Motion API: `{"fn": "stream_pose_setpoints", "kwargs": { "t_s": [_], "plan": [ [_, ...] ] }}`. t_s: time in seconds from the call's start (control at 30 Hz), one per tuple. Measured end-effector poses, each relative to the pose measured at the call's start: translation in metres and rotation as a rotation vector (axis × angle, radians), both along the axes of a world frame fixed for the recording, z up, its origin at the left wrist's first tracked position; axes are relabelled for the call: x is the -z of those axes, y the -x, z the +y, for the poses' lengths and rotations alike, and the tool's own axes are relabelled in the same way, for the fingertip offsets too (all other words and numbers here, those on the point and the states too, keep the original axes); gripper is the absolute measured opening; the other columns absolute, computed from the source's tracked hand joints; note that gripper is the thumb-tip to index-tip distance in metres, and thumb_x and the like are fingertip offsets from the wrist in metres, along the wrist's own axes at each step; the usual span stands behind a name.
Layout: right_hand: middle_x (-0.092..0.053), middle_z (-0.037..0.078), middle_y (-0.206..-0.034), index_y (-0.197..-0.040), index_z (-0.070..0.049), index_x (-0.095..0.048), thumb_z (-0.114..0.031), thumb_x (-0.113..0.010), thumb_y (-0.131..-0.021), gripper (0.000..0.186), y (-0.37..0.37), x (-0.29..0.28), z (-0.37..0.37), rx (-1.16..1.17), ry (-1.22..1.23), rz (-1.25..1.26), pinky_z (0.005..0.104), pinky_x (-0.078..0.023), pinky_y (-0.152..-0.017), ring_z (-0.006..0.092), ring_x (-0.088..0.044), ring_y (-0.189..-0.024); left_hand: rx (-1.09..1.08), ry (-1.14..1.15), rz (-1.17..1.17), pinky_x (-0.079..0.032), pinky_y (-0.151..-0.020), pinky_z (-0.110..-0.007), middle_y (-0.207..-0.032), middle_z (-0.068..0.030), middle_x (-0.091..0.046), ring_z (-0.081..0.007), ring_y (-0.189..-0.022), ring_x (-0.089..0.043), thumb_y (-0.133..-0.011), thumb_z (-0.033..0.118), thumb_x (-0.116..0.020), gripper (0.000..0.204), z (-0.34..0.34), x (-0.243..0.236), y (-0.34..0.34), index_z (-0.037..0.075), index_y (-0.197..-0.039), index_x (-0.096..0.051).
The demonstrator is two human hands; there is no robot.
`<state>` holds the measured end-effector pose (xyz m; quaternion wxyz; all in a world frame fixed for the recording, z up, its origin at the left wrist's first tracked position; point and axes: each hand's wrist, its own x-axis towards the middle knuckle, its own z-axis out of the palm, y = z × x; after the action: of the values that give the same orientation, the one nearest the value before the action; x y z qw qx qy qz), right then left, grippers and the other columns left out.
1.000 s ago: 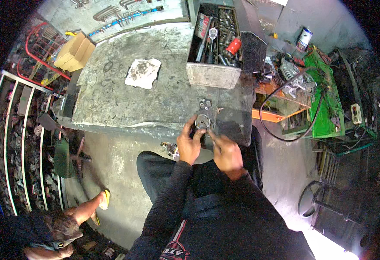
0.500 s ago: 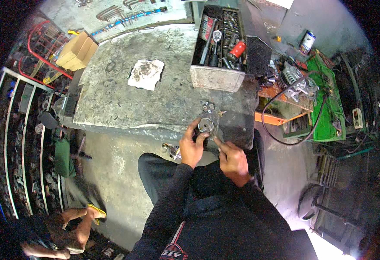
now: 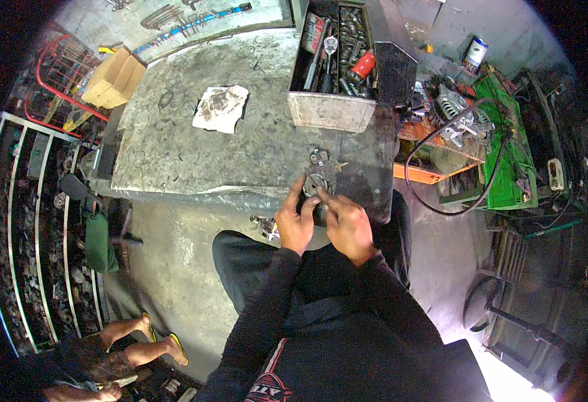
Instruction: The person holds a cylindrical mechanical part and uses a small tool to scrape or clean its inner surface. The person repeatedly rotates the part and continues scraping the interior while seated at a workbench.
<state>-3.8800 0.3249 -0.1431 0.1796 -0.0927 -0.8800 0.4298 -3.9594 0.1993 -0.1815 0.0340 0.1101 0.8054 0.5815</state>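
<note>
My left hand (image 3: 294, 224) is closed round a small round metal part (image 3: 318, 185) at the front edge of the grey, stained workbench (image 3: 200, 161). My right hand (image 3: 351, 231) has curled fingers, with the index finger lying over the part; anything held in those fingers is too small or hidden to make out. Just behind the part lie a small dark metal piece (image 3: 319, 157) and a small brass-coloured piece (image 3: 341, 165). A crumpled stained white paper (image 3: 217, 107) lies further back. Below the bench edge, a shiny metal object (image 3: 267, 228) shows beside my knee.
A metal toolbox (image 3: 331, 110) of sockets stands behind my hands. Cardboard boxes (image 3: 113, 77) sit back left beside racks (image 3: 39, 234). An orange stand (image 3: 415, 171) with an alternator (image 3: 455, 120), hose and green cabinet (image 3: 522, 174) is right. Another person's legs (image 3: 156, 348) show lower left.
My right hand has moved up and left, its index finger now over the round part. The other person's legs and feet have shifted toward me.
</note>
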Motion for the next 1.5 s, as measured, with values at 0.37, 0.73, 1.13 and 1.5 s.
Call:
{"fn": "stream_pose_setpoints", "kwargs": {
  "t_s": [0.37,0.73,1.13,1.5],
  "plan": [
    [-0.071,0.025,-0.107,-0.138,-0.01,-0.068,-0.001,-0.063,-0.089,0.05,-0.013,-0.016,0.0,-0.041,-0.036,-0.111,0.0525,-0.059,-0.08,0.0455,-0.071,-0.094,0.002,-0.048,0.076,-0.055,-0.098,-0.041,-0.131,-0.0262,-0.07,-0.0362,-0.12,-0.071,-0.096,0.012,-0.071,0.05,-0.001,0.004,-0.001,0.007,-0.145,-0.062],
    [-0.068,0.023,-0.093,-0.131,-0.005,-0.072,0.005,-0.062,-0.086,0.048,-0.026,-0.012,0.002,-0.007,-0.021,-0.051,0.0476,-0.057,-0.077,0.0426,-0.071,-0.087,-0.039,-0.019,0.161,-0.056,-0.096,-0.039,-0.128,-0.0244,-0.072,-0.0333,-0.117,-0.073,-0.094,0.01,-0.073,0.051,0.01,-0.002,0.007,0.007,-0.144,-0.063],
    [-0.067,0.025,-0.092,-0.132,-0.007,-0.072,0.003,-0.061,-0.09,0.045,0.017,-0.006,-0.003,0.012,-0.025,0.073,0.0487,-0.056,-0.075,0.0443,-0.069,-0.083,-0.013,-0.052,0.014,-0.055,-0.099,-0.04,-0.129,-0.0256,-0.072,-0.0333,-0.118,-0.072,-0.094,0.012,-0.073,0.051,0.004,-0.005,0.0,0.005,-0.144,-0.063],
    [-0.069,0.027,-0.097,-0.132,-0.005,-0.072,0.003,-0.063,-0.087,0.047,0.009,-0.003,-0.003,-0.003,-0.033,-0.003,0.0492,-0.056,-0.078,0.0457,-0.069,-0.089,-0.015,-0.077,-0.037,-0.054,-0.101,-0.038,-0.13,-0.0229,-0.073,-0.0271,-0.12,-0.071,-0.094,0.014,-0.075,0.051,0.0,-0.001,-0.003,0.004,-0.143,-0.064]
  ]
}}
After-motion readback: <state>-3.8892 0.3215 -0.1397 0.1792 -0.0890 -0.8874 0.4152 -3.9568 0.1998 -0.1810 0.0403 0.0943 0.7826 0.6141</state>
